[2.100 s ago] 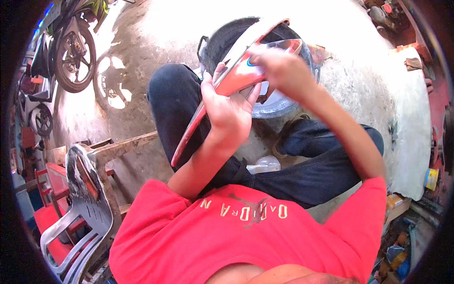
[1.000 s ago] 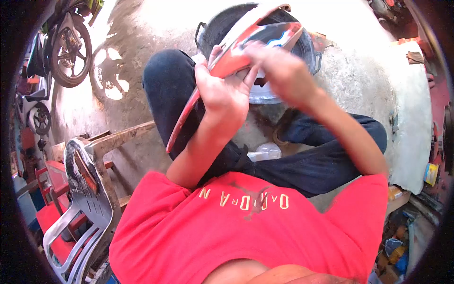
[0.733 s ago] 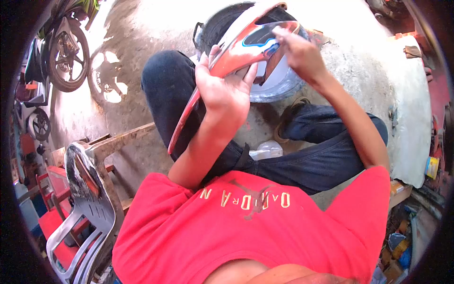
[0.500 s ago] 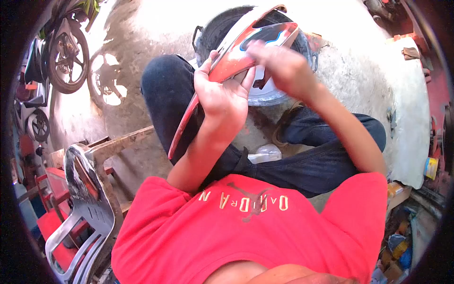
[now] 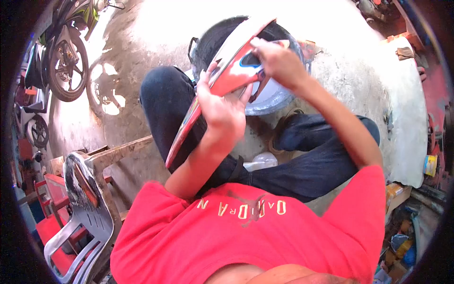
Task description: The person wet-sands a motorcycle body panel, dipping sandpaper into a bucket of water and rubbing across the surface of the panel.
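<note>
A long red curved panel (image 5: 231, 78) with a dark blue and white graphic, like a motorcycle body panel, slants over the basin and across my left knee. My left hand (image 5: 220, 109) grips it from below, thumb and fingers on opposite edges. My right hand (image 5: 281, 64) is closed over the panel's upper part, its fingertips pressed together near the graphic. Anything held in those fingers is hidden. Beneath the panel stands a dark round basin (image 5: 198, 52) with side handles and pale liquid inside.
A motorcycle wheel (image 5: 68, 64) is at upper left. Beside a wooden frame (image 5: 123, 149) stands a grey plastic chair (image 5: 85, 222). A clear plastic item (image 5: 265, 161) lies between my legs. A long pale panel (image 5: 406, 128) and clutter line the right side.
My right hand has moved slightly up along the panel, from over the graphic to its upper edge. My left hand keeps its grip, and the view has shifted a little.
</note>
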The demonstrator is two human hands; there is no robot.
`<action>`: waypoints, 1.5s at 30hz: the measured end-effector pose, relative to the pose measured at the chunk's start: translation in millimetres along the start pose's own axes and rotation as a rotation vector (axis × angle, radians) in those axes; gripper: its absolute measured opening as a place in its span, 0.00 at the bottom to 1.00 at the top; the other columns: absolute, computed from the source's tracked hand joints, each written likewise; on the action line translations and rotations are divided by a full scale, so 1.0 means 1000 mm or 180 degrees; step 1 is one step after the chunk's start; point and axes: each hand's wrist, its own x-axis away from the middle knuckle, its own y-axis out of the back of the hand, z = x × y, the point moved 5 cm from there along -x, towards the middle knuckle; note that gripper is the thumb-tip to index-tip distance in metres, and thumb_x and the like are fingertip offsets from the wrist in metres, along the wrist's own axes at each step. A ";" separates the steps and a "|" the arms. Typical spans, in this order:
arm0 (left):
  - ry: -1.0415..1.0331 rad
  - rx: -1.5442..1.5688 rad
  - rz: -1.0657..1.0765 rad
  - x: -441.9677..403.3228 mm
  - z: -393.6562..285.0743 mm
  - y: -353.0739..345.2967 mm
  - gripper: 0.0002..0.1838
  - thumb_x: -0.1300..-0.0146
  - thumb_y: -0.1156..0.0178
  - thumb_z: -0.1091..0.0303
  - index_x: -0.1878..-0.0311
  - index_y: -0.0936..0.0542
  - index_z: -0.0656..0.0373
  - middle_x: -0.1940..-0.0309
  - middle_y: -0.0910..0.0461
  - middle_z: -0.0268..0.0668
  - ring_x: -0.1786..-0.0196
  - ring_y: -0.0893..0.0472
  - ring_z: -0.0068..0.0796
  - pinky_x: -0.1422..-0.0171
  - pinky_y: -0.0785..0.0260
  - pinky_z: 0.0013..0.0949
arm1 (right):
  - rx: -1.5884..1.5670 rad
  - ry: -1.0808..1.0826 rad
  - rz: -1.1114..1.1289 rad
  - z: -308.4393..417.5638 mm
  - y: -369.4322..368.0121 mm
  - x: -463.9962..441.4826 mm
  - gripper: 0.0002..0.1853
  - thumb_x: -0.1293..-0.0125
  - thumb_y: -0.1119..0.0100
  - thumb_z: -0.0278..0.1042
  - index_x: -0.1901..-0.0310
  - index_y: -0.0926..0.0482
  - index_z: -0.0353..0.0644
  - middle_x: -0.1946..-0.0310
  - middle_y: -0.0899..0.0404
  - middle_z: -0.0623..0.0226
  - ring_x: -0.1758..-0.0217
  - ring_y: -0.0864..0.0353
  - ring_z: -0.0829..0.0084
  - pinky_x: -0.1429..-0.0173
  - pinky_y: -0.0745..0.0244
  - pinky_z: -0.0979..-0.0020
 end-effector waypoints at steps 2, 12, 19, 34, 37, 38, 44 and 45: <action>0.0033 0.0266 0.0228 -0.004 -0.001 0.002 0.20 0.23 0.66 0.49 0.42 0.31 0.48 0.40 0.24 0.43 0.35 0.25 0.45 0.30 0.35 0.52 | -0.0318 0.0561 -0.0172 0.051 0.016 0.006 0.20 0.33 0.41 0.29 0.40 0.22 0.38 0.44 0.18 0.54 0.41 0.17 0.59 0.39 0.22 0.62; -0.0015 0.0244 0.0147 -0.009 0.000 0.002 0.21 0.22 0.66 0.48 0.42 0.32 0.50 0.37 0.26 0.47 0.35 0.26 0.50 0.28 0.36 0.56 | -0.0592 -0.0131 0.0065 0.024 0.021 0.005 0.18 0.31 0.46 0.28 0.41 0.22 0.37 0.47 0.17 0.50 0.44 0.16 0.56 0.43 0.20 0.60; -0.0001 0.0410 0.0253 -0.013 -0.018 0.008 0.21 0.24 0.63 0.48 0.39 0.36 0.50 0.37 0.27 0.48 0.35 0.25 0.50 0.31 0.34 0.57 | -0.2428 -0.1401 0.0168 -0.011 0.036 0.019 0.15 0.26 0.47 0.32 0.43 0.20 0.36 0.48 0.16 0.61 0.49 0.15 0.69 0.36 0.23 0.65; -0.0063 0.0476 0.0238 -0.020 -0.031 0.008 0.23 0.22 0.64 0.52 0.41 0.33 0.62 0.34 0.30 0.55 0.30 0.30 0.55 0.25 0.41 0.61 | -0.2055 -0.3747 0.0467 -0.225 -0.085 0.109 0.21 0.30 0.39 0.48 0.49 0.18 0.36 0.62 0.17 0.66 0.67 0.16 0.75 0.63 0.18 0.71; 0.0081 0.0544 0.0407 -0.023 -0.029 0.013 0.18 0.22 0.60 0.53 0.42 0.34 0.56 0.38 0.28 0.48 0.34 0.26 0.50 0.29 0.35 0.57 | -0.1838 -0.3410 0.0582 -0.210 -0.151 0.118 0.22 0.32 0.39 0.49 0.59 0.17 0.30 0.70 0.17 0.61 0.74 0.18 0.72 0.69 0.21 0.68; 0.0114 0.0556 0.0495 -0.024 -0.030 0.016 0.17 0.22 0.59 0.52 0.42 0.36 0.53 0.39 0.28 0.44 0.36 0.25 0.48 0.30 0.32 0.56 | -0.1930 -0.3369 0.0690 -0.189 -0.167 0.117 0.23 0.33 0.39 0.48 0.61 0.17 0.29 0.73 0.18 0.60 0.76 0.18 0.71 0.69 0.22 0.67; 0.0134 0.0607 0.0472 -0.025 -0.031 0.018 0.16 0.22 0.59 0.53 0.42 0.36 0.53 0.39 0.27 0.46 0.36 0.24 0.51 0.30 0.32 0.55 | -0.1234 -0.2585 0.1185 -0.183 -0.303 0.148 0.23 0.34 0.42 0.53 0.57 0.14 0.38 0.62 0.14 0.47 0.55 0.14 0.48 0.47 0.22 0.56; 0.0126 0.0591 0.0449 -0.023 -0.031 0.018 0.17 0.22 0.59 0.53 0.42 0.36 0.53 0.39 0.27 0.47 0.35 0.24 0.51 0.30 0.32 0.56 | -0.0797 -0.2669 0.1351 -0.180 -0.308 0.148 0.20 0.35 0.42 0.51 0.58 0.13 0.40 0.56 0.14 0.48 0.48 0.15 0.49 0.43 0.23 0.57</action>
